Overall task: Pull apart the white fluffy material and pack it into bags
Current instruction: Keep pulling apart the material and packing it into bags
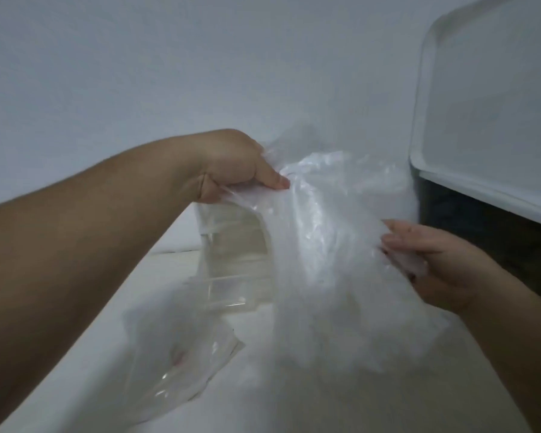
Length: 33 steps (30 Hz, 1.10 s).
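Left hand (231, 167) pinches bag (325, 214); right hand (434, 264) seemingly too.

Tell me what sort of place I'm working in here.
Probably a plain indoor room, maybe a home workspace, not certain. Signs: bare white wall, white work surface, and a dark bin with a white lid at the right.

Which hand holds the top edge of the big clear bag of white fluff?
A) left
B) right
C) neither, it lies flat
A: the left hand pinches the bag at its top edge; the right hand holds its side lower down.
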{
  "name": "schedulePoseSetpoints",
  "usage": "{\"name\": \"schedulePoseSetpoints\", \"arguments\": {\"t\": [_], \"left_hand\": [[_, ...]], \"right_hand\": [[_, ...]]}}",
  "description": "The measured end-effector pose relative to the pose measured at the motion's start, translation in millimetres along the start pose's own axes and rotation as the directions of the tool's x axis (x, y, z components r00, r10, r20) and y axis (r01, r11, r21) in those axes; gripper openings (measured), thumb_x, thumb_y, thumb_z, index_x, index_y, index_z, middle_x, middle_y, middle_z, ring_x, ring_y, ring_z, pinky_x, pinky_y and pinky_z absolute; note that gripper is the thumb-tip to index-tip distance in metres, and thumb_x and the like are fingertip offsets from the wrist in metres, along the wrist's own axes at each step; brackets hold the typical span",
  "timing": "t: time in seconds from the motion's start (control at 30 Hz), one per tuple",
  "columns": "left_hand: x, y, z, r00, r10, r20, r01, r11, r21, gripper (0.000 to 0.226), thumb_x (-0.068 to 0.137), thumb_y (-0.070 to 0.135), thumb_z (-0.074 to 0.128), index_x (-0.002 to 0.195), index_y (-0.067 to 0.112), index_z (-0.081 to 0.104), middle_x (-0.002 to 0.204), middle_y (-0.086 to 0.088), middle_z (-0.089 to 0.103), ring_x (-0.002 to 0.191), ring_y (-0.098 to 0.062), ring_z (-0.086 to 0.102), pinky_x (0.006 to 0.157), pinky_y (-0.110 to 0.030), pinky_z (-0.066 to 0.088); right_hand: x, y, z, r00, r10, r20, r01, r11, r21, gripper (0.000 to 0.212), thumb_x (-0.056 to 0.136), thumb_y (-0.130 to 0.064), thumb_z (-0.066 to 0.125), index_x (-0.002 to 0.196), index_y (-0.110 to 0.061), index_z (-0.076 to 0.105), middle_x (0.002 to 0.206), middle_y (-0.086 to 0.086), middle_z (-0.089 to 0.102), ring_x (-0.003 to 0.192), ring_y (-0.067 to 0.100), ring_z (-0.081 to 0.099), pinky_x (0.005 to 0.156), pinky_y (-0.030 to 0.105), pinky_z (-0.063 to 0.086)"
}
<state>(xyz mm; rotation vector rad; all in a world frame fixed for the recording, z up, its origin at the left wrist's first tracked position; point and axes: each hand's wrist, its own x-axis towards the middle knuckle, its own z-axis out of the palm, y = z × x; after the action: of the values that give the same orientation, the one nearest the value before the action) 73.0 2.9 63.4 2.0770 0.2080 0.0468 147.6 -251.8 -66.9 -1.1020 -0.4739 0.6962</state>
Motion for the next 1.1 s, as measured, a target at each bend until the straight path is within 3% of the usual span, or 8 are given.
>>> {"name": "schedulePoseSetpoints", "arguments": {"t": [0.1, 0.27, 0.33, 0.4, 0.5, 0.6, 0.93, 1.1], "left_hand": [[6, -22, -10, 0.996, -0.077, -0.054, 0.069, 0.988, -0.139, 0.017, 0.081, 0.004, 0.077, 0.095, 0.003, 0.068, 0.089, -0.012, 0.074, 0.075, -0.020, 0.072, 0.071, -0.028, 0.061], [18, -45, -5, 0.964, -0.209, -0.164, 0.107, 0.870, -0.482, 0.004, 0.088, -0.002, 0.068, 0.089, 0.001, 0.066, 0.075, -0.011, 0.072, 0.064, -0.018, 0.071, 0.068, -0.029, 0.061], [23, -61, 0, 0.937, -0.261, -0.231, 0.105, 0.843, -0.527, 0.005, 0.088, -0.004, 0.067, 0.086, -0.001, 0.064, 0.070, -0.011, 0.067, 0.052, -0.016, 0.066, 0.055, -0.027, 0.058], [29, -79, 3, 0.890, -0.283, -0.357, 0.094, 0.881, -0.464, 0.011, 0.085, -0.002, 0.073, 0.090, -0.003, 0.064, 0.078, -0.011, 0.064, 0.060, -0.018, 0.065, 0.057, -0.029, 0.057], [33, -100, 5, 0.832, -0.260, -0.490, 0.115, 0.945, -0.306, 0.035, 0.077, 0.006, 0.082, 0.106, 0.003, 0.062, 0.087, -0.008, 0.064, 0.076, -0.023, 0.065, 0.067, -0.030, 0.054], [32, -110, 6, 0.815, -0.238, -0.528, 0.147, 0.967, -0.208, 0.032, 0.072, 0.009, 0.084, 0.098, 0.000, 0.066, 0.081, -0.011, 0.067, 0.074, -0.028, 0.068, 0.073, -0.038, 0.060], [28, -124, 9, 0.862, -0.104, -0.496, 0.332, 0.855, 0.398, 0.017, 0.075, 0.022, 0.075, 0.082, 0.012, 0.063, 0.079, -0.004, 0.064, 0.072, -0.023, 0.064, 0.058, -0.028, 0.046], [23, -120, 6, 0.887, -0.091, -0.452, 0.296, 0.864, 0.407, 0.038, 0.067, 0.027, 0.086, 0.093, 0.013, 0.062, 0.089, -0.002, 0.065, 0.081, -0.023, 0.065, 0.070, -0.033, 0.054]], "right_hand": [[15, -22, 18, 0.988, -0.020, -0.154, 0.008, 0.997, -0.078, 0.082, 0.041, -0.012, 0.092, 0.117, 0.001, 0.063, 0.084, 0.013, 0.071, 0.063, 0.020, 0.071, 0.056, 0.027, 0.059], [48, -84, 53, 0.860, -0.104, -0.499, -0.096, 0.928, -0.360, 0.012, 0.084, -0.009, 0.069, 0.096, -0.010, 0.068, 0.085, 0.011, 0.074, 0.059, 0.020, 0.070, 0.059, 0.033, 0.061], [62, -93, 61, 0.686, -0.491, -0.537, -0.108, 0.661, -0.743, 0.018, 0.081, -0.016, 0.075, 0.099, -0.013, 0.072, 0.103, 0.012, 0.073, 0.079, 0.025, 0.070, 0.078, 0.038, 0.057], [68, -79, 82, 0.548, -0.797, -0.254, -0.118, 0.227, -0.967, 0.020, 0.084, -0.019, 0.070, 0.104, -0.020, 0.074, 0.107, 0.002, 0.071, 0.094, 0.021, 0.066, 0.087, 0.030, 0.049], [75, -31, 109, 0.807, -0.588, 0.055, -0.006, -0.101, -0.995, 0.023, 0.092, -0.018, 0.059, 0.107, -0.028, 0.074, 0.111, -0.008, 0.064, 0.099, 0.011, 0.057, 0.085, 0.019, 0.036], [98, 9, 98, 0.975, -0.219, 0.040, 0.011, -0.131, -0.991, 0.028, 0.097, -0.021, 0.055, 0.120, -0.027, 0.070, 0.127, -0.007, 0.063, 0.108, 0.012, 0.059, 0.086, 0.018, 0.036], [126, 9, 92, 0.984, 0.158, 0.079, 0.123, -0.290, -0.949, 0.056, 0.087, -0.039, 0.072, 0.140, -0.033, 0.054, 0.122, -0.011, 0.062, 0.101, 0.009, 0.056, 0.089, 0.020, 0.042], [130, 11, 96, 0.974, 0.202, 0.103, 0.171, -0.359, -0.917, 0.059, 0.087, -0.041, 0.072, 0.141, -0.033, 0.052, 0.126, -0.009, 0.061, 0.098, 0.008, 0.050, 0.088, 0.020, 0.037]]}}
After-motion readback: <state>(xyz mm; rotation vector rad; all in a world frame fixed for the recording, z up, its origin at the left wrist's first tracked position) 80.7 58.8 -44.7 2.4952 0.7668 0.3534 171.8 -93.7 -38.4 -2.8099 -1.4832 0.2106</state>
